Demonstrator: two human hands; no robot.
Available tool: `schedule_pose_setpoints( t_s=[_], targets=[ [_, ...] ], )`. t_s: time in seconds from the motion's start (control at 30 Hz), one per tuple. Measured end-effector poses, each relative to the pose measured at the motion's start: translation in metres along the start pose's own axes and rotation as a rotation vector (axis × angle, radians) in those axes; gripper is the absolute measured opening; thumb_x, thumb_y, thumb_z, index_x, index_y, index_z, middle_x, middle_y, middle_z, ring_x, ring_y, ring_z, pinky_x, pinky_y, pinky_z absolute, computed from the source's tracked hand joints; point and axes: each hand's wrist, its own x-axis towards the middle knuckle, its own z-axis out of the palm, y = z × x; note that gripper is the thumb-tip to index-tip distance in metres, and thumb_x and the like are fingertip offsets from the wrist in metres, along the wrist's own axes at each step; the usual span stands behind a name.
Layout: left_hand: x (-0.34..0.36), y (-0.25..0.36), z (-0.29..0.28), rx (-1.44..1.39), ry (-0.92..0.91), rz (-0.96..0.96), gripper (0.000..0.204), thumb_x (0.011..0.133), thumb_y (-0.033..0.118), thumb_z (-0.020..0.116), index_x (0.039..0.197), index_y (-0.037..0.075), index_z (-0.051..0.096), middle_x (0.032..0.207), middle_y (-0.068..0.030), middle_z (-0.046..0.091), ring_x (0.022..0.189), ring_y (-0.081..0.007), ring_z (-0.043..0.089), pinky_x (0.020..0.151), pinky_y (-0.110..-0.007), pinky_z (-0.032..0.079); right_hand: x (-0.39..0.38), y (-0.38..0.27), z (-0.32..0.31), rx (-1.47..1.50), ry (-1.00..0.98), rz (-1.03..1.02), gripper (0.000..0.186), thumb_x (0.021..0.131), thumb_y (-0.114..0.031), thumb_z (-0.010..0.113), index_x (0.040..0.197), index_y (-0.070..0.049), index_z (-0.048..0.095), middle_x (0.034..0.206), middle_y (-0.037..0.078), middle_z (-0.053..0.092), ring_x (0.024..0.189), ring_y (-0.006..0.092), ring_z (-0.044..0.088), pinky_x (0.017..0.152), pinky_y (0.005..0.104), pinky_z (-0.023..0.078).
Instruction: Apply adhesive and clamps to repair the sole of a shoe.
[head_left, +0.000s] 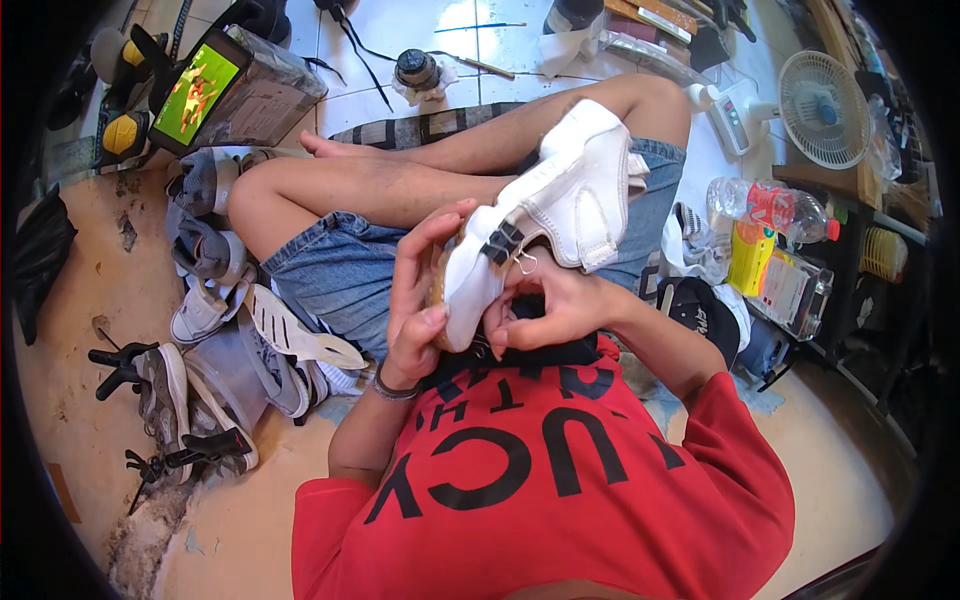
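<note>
A white shoe (585, 190) with a strap and a tan-edged sole is held tilted over my lap, one end raised toward the upper right. My left hand (420, 300) is wrapped round its lower left end, thumb on the side. A black binder clip (500, 243) with silver handles grips the shoe's middle. My right hand (545, 310) is beside the shoe just below the clip, thumb and fingers curled together; what is between them, if anything, is hidden.
Several shoes (290, 340) with black clamps (205, 450) lie at left, near a screen (195, 95). A jar (417, 70) and brushes (485, 68) sit beyond my crossed legs. A bottle (760, 205), scale (735, 115) and fan (825, 105) are at right.
</note>
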Motion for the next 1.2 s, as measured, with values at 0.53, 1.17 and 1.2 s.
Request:
schedule_pose_setpoints(
  t_s=[0.53,1.17,1.2],
  targets=[
    [0.004,0.042,0.001,0.041,0.024,-0.065,0.089,0.078,0.025,0.075,0.152,0.0,0.031,0.16,-0.035,0.028,0.149,-0.0405,0.032,0.121,-0.045,0.025,-0.033,-0.087,0.03,-0.707,0.297,0.009,0.039,0.082,-0.017,0.084,0.115,-0.001,0.071,0.09,0.007,0.075,0.069,0.0154,0.07,0.061,0.0272,0.055],
    [0.011,0.069,0.02,-0.198,-0.112,-0.356,0.075,0.09,0.031,0.063,0.152,0.004,0.031,0.145,-0.0162,0.044,0.134,-0.0242,0.045,0.113,-0.034,0.033,0.011,-0.111,-0.007,-1.343,0.213,-0.776,0.03,0.071,-0.01,0.083,0.098,0.001,0.072,0.087,0.008,0.072,0.067,0.0195,0.065,0.057,0.0326,0.05],
    [0.01,0.07,0.023,-0.206,-0.1,-0.378,0.071,0.093,0.031,0.059,0.152,0.004,0.031,0.143,-0.0154,0.045,0.131,-0.0232,0.046,0.111,-0.034,0.035,0.013,-0.107,-0.007,-1.306,0.236,-0.822,0.028,0.071,-0.01,0.084,0.095,0.001,0.073,0.086,0.008,0.072,0.068,0.0194,0.066,0.057,0.0322,0.05]
  ],
)
